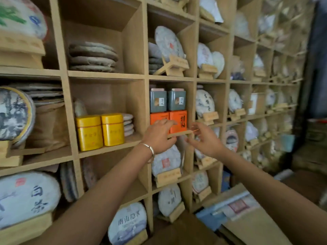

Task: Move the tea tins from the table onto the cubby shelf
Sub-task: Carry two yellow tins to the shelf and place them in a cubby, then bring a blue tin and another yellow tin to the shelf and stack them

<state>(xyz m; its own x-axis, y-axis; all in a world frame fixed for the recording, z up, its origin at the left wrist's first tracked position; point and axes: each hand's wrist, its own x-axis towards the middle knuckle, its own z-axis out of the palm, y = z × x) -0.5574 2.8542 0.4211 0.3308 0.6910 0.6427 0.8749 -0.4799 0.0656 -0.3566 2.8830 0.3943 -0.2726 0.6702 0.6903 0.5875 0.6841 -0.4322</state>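
Before orange tins: left hand, right hand, fingers relaxed.

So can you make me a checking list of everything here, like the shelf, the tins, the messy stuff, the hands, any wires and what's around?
Surface: wooden cubby shelf, many square cubbies; no table in view.
Job's things: two orange tins side by side in one cubby, two grey-green tins stacked on them; two yellow tins in the cubby to their left.
Clutter: wrapped round tea cakes, some on wooden stands, some stacked flat.
Grip: left hand fingers resting on the left orange tin's front; right hand open, holding nothing, by the cubby's right edge.
Cables: nothing seen.
Surroundings: cardboard boxes and papers at lower right.
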